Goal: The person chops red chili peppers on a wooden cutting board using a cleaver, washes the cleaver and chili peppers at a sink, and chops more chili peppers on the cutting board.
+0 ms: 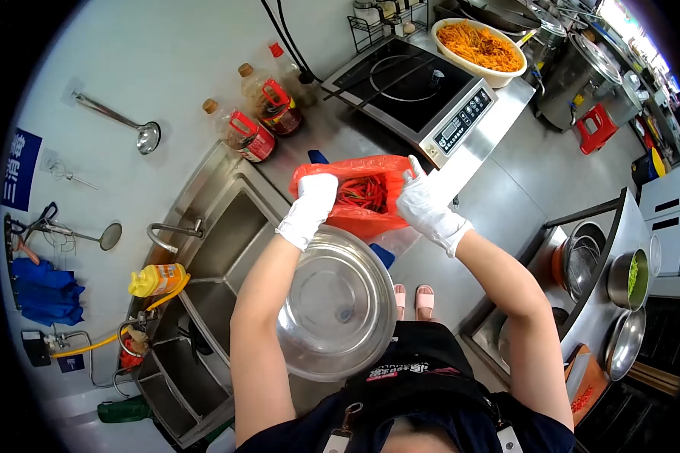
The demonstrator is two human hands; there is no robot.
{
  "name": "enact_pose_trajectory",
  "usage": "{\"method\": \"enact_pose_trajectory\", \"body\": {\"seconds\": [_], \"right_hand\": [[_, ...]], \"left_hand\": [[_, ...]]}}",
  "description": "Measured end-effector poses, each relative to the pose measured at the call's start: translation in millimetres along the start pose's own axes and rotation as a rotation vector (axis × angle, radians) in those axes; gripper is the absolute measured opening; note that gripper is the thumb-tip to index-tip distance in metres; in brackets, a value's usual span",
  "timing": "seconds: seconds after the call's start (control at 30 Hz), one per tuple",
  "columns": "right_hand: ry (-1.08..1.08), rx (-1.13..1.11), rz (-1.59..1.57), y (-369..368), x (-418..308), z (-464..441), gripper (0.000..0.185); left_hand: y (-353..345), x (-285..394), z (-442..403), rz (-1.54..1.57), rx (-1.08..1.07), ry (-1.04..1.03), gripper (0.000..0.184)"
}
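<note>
Both hands wear white gloves and hold the rim of a red plastic bag [366,220], which is spread open between them. Inside the bag lie red chili peppers [364,194]. My left hand [313,205] is closed on the bag's left edge. On the right edge, my right hand [428,205] grips the plastic, its thumb raised along the rim. Just below the bag, a large round steel basin [332,302] appears empty, its upper part overlapped by the bag.
Sinks with a curved faucet [175,235] lie left. Sauce bottles [270,106] and an induction cooker [412,90] stand along the counter, beside a bowl of orange shreds [482,51]. At right, a steel shelf [616,260] holds bowls, a strainer and a knife on a board.
</note>
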State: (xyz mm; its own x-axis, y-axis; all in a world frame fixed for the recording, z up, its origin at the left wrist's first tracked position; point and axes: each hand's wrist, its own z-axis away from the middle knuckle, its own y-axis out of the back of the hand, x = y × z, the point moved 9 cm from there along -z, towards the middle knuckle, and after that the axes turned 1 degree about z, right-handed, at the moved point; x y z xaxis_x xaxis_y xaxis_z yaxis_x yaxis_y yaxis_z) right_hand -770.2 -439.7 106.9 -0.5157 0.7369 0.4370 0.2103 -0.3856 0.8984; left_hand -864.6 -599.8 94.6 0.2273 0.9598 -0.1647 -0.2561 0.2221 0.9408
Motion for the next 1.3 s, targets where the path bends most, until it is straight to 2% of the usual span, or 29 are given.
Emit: {"method": "enact_pose_trajectory", "body": {"seconds": [0.03,0.13,0.27,0.4,0.5,0.57,0.6,0.7,0.8,0.97,1.1,1.2,1.3], "right_hand": [[0.015,0.027,0.137,0,-2,4,0.012],[0.07,-0.002,-0.059,-5,-5,16,0.014],[0.044,0.129,-0.078,13,-1,31,0.011],[0.085,0.248,-0.426,30,6,45,0.008],[0.074,0.325,-0.537,30,9,55,0.006],[0.103,0.226,-0.527,25,7,57,0.019],[0.118,0.178,-0.521,21,7,58,0.027],[0.053,0.421,-0.576,27,13,66,0.005],[0.055,0.419,-0.587,24,13,68,0.005],[0.053,0.441,-0.597,28,15,70,0.005],[0.049,0.425,-0.548,27,11,72,0.006],[0.094,0.284,-0.543,20,6,72,0.015],[0.072,0.306,-0.524,20,5,75,0.012]], "left_hand": [[-4,5,-3,0.015,-0.019,-0.001,0.033],[-16,14,-13,0.047,-0.105,0.017,0.033],[-33,22,-27,0.091,-0.252,0.061,0.033],[-51,22,-38,0.159,-0.362,0.095,0.033],[-83,11,-53,0.278,-0.424,0.105,0.039],[-111,2,-60,0.437,-0.519,0.131,0.04],[-102,1,-52,0.539,-0.493,0.188,0.042],[-94,-4,-40,0.679,-0.446,0.327,0.035],[-94,-9,-36,0.701,-0.415,0.321,0.039],[-73,-16,-38,0.586,-0.19,0.263,0.039],[-65,0,-37,0.461,-0.212,0.172,0.039],[-67,15,-39,0.389,-0.278,0.134,0.038],[-72,22,-44,0.364,-0.343,0.122,0.038]]}}
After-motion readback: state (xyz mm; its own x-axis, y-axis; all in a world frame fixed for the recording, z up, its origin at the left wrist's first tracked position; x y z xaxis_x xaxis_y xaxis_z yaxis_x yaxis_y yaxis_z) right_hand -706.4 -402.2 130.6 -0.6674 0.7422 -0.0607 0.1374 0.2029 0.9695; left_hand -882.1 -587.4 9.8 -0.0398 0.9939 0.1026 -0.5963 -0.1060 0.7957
